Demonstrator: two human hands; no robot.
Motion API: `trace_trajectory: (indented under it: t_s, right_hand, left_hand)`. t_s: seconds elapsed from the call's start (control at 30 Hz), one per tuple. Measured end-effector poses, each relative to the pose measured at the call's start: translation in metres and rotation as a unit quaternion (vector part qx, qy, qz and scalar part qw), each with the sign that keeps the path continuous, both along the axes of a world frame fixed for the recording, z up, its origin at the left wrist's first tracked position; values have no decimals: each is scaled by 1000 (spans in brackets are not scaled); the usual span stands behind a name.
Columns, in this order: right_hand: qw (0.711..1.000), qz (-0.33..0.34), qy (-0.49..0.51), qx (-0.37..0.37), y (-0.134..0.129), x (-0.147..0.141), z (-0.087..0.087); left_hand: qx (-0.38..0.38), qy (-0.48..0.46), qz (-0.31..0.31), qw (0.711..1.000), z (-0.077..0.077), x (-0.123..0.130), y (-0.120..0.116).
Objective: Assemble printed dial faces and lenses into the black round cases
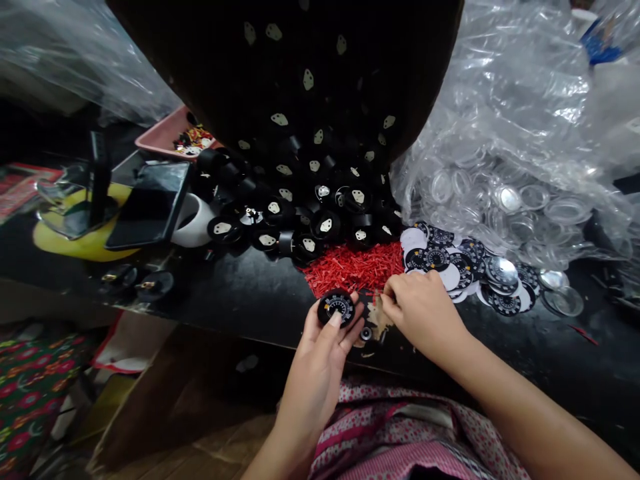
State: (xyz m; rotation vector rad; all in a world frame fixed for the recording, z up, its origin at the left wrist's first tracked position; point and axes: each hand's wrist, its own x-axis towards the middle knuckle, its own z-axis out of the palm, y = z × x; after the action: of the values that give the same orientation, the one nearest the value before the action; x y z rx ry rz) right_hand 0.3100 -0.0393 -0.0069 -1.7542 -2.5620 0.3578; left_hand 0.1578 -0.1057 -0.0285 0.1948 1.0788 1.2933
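My left hand [317,357] is closed round a small black gauge [330,303], with its printed dial face up and the thumb on the dial. To the right of it, my right hand [425,310] is in a pinch at the front of a heap of tiny red pointers [357,263]. What lies between those fingertips is too small to make out. On the table between the hands sit a small round metal-looking part [367,333] and a pale worn patch [379,317]. Printed dial discs [465,267] lie loosely piled beyond my right hand.
A dark tipped container [310,40] spills many black gauge housings [280,227] over the table [240,300]. Clear round covers [500,200] fill a plastic bag [515,87] at right. Leftward are a phone [150,207], a white roll [193,223] and a pink tray [165,133].
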Motion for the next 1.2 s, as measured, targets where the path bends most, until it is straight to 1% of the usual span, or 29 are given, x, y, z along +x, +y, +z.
trace_trajectory:
  t_s: [0.07,0.13,0.2,0.33,0.43,0.5,0.57,0.63,0.67,0.73,0.83,0.93,1.07,1.2]
  right_hand:
    - [996,-24,83,-33,-4,5,0]
    - [985,-37,161,-56,-9,8,0]
    - [976,-43,204,-58,-14,10,2]
    - [973,-26,229,-18,-20,14,5]
    - [974,-8,228,-1,-22,18,9]
    - [969,-6,247,-13,-24,20,14]
    - [954,-16,296,-44,-26,21,19]
    - [939,-27,335,-66,-29,20,22]
    - [938,-31,338,-65,-30,19,23]
    - [947,-32,316,-54,-31,18,24]
    - [957,-23,285,-48,-29,17,22]
    - [955,-25,288,-57,-28,18,22]
    - [952,-28,297,-65,-29,18,25]
    - [950,-28,305,-64,-33,20,28]
  left_hand:
    - [-7,-33,-26,999,3,4,-1]
    - [-10,-61,-63,996,7,8,-1]
    - [-7,-65,-89,994,9,12,-1]
    - [19,-16,-77,997,11,17,2]
    - [30,-2,-69,997,10,18,3]
    - [32,13,-62,998,8,18,3]
    - [32,39,-56,997,7,20,4]
    - [30,61,-71,995,4,23,4]
    - [28,71,-85,993,3,25,4]
    - [32,94,-108,989,1,29,4]
    - [50,130,-119,983,-1,32,3]
    - [72,148,-133,977,-1,30,1]
    - [94,170,-128,973,1,27,-1]
    - [96,204,-127,966,6,25,-2]
